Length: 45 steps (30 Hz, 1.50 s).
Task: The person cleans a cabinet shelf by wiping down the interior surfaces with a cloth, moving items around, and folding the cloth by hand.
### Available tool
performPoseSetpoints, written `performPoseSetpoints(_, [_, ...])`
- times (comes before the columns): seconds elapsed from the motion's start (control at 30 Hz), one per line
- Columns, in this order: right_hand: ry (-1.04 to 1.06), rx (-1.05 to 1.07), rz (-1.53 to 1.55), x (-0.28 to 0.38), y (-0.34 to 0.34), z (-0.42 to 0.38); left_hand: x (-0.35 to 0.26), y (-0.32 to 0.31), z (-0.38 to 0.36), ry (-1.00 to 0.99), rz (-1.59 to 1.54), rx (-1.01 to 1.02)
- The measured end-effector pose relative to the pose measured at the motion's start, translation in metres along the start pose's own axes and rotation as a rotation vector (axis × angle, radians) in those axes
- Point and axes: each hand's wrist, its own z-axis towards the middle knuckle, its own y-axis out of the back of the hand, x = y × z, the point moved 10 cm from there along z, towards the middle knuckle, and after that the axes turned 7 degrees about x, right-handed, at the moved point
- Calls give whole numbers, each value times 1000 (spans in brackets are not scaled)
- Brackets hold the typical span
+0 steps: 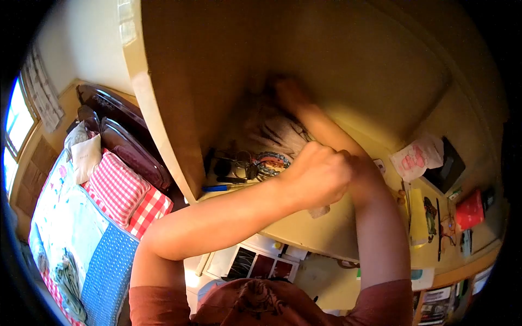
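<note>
My left hand [323, 173] is curled into a fist over the front of the shelf, right against my right forearm in this view. What its fingers close on is hidden. A small pale crumpled piece [319, 212] shows just below it. My right hand [292, 95] reaches deep into the shadowed back corner, its fingers dark and blurred. Near it lies a crumpled pale bag or cloth [280, 130] with dark streaks. Left of my fist are tangled cables [244, 163], a multicoloured coil [273, 163] and a blue pen [215, 188].
A tall panel edge [157, 114] bounds the shelf on the left. To the right lie a pink-printed packet [417, 158], a dark flat case [448, 165], a yellow pad [417, 217], glasses [448, 228] and a red container [469, 211]. A bed [70, 217] stands at far left.
</note>
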Motion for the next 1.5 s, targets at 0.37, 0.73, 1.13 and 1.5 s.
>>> performPoseSetpoints(0.37, [75,-35,296,-3,5,-2,-9,8,-3,-96,-14,-143])
performPoseSetpoints(0.73, [-30,-62,134,-6,9,1,-11,11,-2,-74,-15,-121])
performPoseSetpoints(1.13, [-19,-146,99,-9,8,12,-10,14,-1,-45,37,-80])
performPoseSetpoints(1.5, [-36,-89,248,-3,8,-1,-11,12,-1,-58,43,-63])
